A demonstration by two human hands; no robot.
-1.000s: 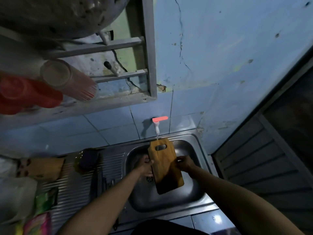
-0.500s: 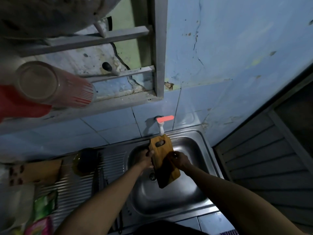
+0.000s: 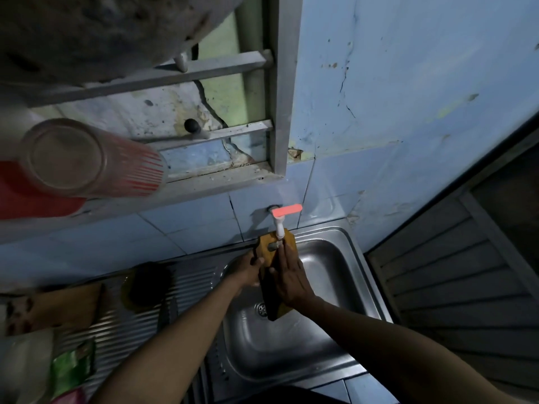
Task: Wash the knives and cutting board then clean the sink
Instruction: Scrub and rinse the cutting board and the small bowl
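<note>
Over a steel sink (image 3: 347, 243), the left hand (image 3: 248, 271) is gripping the cutting board's (image 3: 267, 252) edge while the right hand's (image 3: 290, 277) straight fingers are pressing its face; board standing lengthwise, handle end under the tap (image 3: 280, 221).

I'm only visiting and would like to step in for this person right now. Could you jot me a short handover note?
Left hand: grips the left edge of the cutting board.
Right hand: fingers straight, flat against the board's face.
Board: held tilted over the sink, its handle end under the tap.
A knife lies on the ribbed drainboard, left of the basin.
Done: cannot tell; the board is mid-wash.
Left: finish the board, wash the knives, clean the sink.
</note>
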